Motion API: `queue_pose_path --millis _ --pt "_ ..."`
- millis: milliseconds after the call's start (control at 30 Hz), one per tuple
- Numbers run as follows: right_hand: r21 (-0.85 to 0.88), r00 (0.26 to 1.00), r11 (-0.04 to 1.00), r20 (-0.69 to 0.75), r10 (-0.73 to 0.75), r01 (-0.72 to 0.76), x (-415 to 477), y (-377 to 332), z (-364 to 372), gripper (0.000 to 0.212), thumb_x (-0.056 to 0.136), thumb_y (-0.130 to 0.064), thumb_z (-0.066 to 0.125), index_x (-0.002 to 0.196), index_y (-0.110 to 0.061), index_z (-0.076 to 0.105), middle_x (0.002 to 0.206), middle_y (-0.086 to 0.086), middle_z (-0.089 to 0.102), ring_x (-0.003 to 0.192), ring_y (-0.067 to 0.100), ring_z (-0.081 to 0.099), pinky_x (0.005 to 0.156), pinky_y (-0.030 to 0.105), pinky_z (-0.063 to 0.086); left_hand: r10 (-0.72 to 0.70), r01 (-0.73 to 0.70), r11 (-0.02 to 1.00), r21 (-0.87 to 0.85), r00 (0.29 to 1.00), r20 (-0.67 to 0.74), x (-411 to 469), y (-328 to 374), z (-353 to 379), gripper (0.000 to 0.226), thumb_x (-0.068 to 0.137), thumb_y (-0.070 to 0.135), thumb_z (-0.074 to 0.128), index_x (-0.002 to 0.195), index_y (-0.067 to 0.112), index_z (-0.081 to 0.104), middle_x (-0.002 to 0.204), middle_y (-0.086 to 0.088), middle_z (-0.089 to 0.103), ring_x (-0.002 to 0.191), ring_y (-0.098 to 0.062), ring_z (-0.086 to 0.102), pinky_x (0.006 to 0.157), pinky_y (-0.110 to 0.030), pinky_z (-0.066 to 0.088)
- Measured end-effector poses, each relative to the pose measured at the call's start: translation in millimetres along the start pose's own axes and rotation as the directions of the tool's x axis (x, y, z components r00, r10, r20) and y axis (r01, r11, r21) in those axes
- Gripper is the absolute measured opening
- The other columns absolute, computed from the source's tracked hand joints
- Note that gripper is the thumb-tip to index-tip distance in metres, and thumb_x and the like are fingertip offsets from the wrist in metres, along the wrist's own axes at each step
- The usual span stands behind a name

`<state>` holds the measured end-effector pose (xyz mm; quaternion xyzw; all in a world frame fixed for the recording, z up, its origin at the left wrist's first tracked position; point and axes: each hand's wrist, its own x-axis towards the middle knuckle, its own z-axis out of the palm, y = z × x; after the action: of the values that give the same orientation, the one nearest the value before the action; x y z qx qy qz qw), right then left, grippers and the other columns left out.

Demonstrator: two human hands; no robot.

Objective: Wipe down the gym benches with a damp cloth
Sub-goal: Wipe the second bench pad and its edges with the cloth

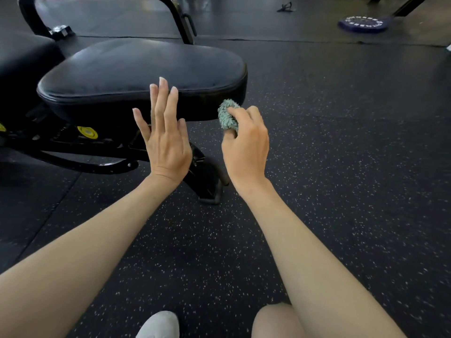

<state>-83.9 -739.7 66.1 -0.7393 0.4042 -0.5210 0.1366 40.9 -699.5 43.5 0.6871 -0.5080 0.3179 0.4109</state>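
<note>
The fingers (244, 112) of my right hand (246, 145) were curled tight round a bunched teal shaggy microfibre cloth (227, 115). The thumb was tucked under it, and most of the wad stuck out ahead of the knuckles. The fingers (162, 98) of my left hand (166, 135) were straight and slightly spread and held nothing. The palm faced the bench, but I could not tell whether it touched.

The cloth sat at the near right corner of the black padded vinyl bench seat (144, 74), against its side wall or just beside it, and below the top face. From the right fingertips the seat lay ahead and to the left, with its long axis running leftward and slightly away from them. The left fingertips stood in front of the seat's near side wall, reaching up to about its top seam.

I judged the right hand the one placed to work, since it alone carried the cloth and was at the seat's end. The next stroke would call for a lift onto the top face, then a sweep left along that axis.

Below the seat ran the black steel frame (97, 164), with a yellow round knob (87, 132) to the left of my left hand. Beyond the bench, far right of both hands, a blue weight plate (360, 23) lay on the black speckled rubber floor (341, 142).
</note>
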Motion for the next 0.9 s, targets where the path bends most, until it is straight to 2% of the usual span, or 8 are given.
queue_pose_path --millis 167,267,467,600,700,767,833,900 --pt "0.133 0.972 0.978 -0.154 0.179 -0.159 6 -8 4 0.03 0.081 0.005 0.063 0.11 -0.002 0.067 0.094 0.008 0.057 0.081 0.02 0.056 0.066 0.022 0.038 -0.164 0.165 0.986 0.024 0.986 -0.041 -4 2 3 0.055 0.094 0.003 0.038 0.147 0.001 0.022 0.155 -0.019 0.02 0.144 -0.029 0.01 0.112 -0.04 -0.016" --pt "0.144 0.975 0.978 -0.141 0.171 -0.151 0 -22 23 0.03 0.077 0.009 0.063 0.105 0.001 0.067 0.092 0.01 0.059 0.081 0.026 0.059 0.064 0.025 0.039 -0.216 0.216 0.972 0.088 0.976 -0.016 -9 -9 -2 0.059 0.093 0.005 0.035 0.149 0.003 0.018 0.156 -0.017 0.016 0.145 -0.03 0.008 0.112 -0.052 -0.008" --pt "0.075 0.993 0.996 -0.104 0.056 -0.048 -9 -20 24 0.033 0.071 0.014 0.064 0.1 0.0 0.067 0.089 0.01 0.06 0.08 0.026 0.059 0.06 0.028 0.046 -0.214 0.208 0.969 0.133 0.976 0.031 -14 -25 -8 0.061 0.091 0.005 0.035 0.15 0.003 0.017 0.156 -0.019 0.014 0.145 -0.03 0.005 0.11 -0.058 -0.004" --pt "0.045 0.998 0.998 -0.032 -0.045 0.046 -30 -18 18 0.037 0.068 0.015 0.066 0.1 -0.001 0.069 0.088 0.009 0.061 0.081 0.026 0.06 0.06 0.032 0.051 -0.206 0.202 0.97 0.135 0.978 0.017 -11 -25 -8 0.063 0.09 0.006 0.036 0.149 0.002 0.015 0.155 -0.02 0.013 0.144 -0.033 0.006 0.111 -0.055 -0.006" --pt "0.105 0.99 0.994 -0.133 0.036 -0.022 -23 -14 14 0.038 0.069 0.013 0.067 0.104 -0.001 0.069 0.088 0.009 0.061 0.079 0.026 0.06 0.059 0.028 0.049 -0.271 0.271 0.954 0.129 0.962 -0.016 -12 -26 -10 0.063 0.09 0.008 0.037 0.149 0.0 0.014 0.155 -0.02 0.011 0.144 -0.033 0.003 0.112 -0.044 -0.014" --pt "0.165 0.972 0.984 -0.213 0.099 -0.064 -9 -18 18 0.037 0.072 0.012 0.064 0.107 0.0 0.068 0.089 0.01 0.061 0.08 0.025 0.061 0.061 0.025 0.047 -0.306 0.306 0.941 0.144 0.952 -0.026 -15 -31 -12 0.063 0.091 0.009 0.037 0.149 -0.002 0.014 0.154 -0.022 0.011 0.143 -0.033 0.003 0.112 -0.044 -0.013" --pt "0.205 0.967 0.975 -0.219 0.128 -0.083 -2 -29 27 0.035 0.073 0.01 0.064 0.107 0.002 0.067 0.089 0.011 0.062 0.081 0.026 0.062 0.063 0.026 0.049 -0.288 0.288 0.94 0.185 0.957 -0.026 -20 -37 -15 0.062 0.092 0.01 0.039 0.147 -0.005 0.016 0.152 -0.026 0.015 0.143 -0.034 0.006 0.113 -0.041 -0.013" --pt "0.185 0.982 0.982 -0.172 0.075 -0.043 -7 -36 36 0.033 0.072 0.009 0.067 0.105 0.004 0.067 0.089 0.013 0.062 0.079 0.029 0.062 0.064 0.031 0.051 -0.246 0.243 0.943 0.228 0.969 -0.016 -23 -43 -17 0.061 0.091 0.008 0.04 0.146 -0.006 0.018 0.15 -0.027 0.017 0.142 -0.035 0.009 0.114 -0.041 -0.011"
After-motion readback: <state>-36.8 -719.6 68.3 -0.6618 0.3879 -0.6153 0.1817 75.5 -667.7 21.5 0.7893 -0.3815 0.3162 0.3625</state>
